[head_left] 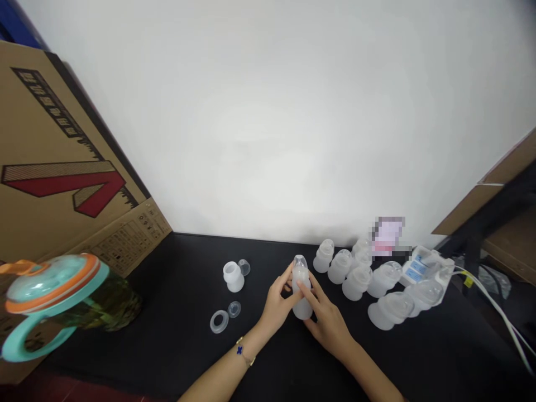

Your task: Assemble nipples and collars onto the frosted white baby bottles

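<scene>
A small frosted baby bottle (301, 289) with a clear cap stands upright on the black table (176, 335). My left hand (277, 306) wraps its fingers round the bottle's left side. My right hand (327, 321) grips it from the right and front, fingertips on its body. Left of my hands stand an open frosted bottle (233, 277) with a clear cap (244, 267) beside it, and nearer lie a clear ring (219, 322) and a small clear teat (234, 309).
Several capped frosted bottles (360, 276) cluster to the right, near a white power strip (422, 268) with cables (498, 312). A teal and orange lidded jug (62, 301) stands at left before a large cardboard box (62, 184). A white wall lies behind.
</scene>
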Available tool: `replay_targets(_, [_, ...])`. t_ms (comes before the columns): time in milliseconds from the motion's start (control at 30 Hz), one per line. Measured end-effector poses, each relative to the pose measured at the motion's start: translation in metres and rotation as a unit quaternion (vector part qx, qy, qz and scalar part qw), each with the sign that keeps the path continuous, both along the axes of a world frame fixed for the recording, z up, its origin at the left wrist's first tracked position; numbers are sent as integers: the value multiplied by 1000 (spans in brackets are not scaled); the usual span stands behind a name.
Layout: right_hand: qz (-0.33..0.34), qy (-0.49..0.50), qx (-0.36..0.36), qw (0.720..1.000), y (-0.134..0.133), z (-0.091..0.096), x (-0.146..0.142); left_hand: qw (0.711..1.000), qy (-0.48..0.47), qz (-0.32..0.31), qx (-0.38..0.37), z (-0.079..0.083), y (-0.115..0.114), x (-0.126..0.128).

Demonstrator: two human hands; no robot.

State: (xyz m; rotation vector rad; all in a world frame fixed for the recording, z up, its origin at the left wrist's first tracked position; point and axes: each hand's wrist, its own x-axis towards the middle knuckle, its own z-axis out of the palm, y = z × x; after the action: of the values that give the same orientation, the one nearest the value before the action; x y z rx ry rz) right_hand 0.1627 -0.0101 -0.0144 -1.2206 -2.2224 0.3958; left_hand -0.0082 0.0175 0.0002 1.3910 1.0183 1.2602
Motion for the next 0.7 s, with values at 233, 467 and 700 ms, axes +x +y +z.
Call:
replay_targets(233, [-10,-17,17,1000,1,1,-2,1000,-12,-7,-6,-8,5,0])
replay_targets(467, [-20,-29,50,998,3,1,-2,997,72,13,38,-11,1,2])
replay_targets(700, [-53,-34,78,995,4,5,-1,997,47,-46,45,-8,-3,7])
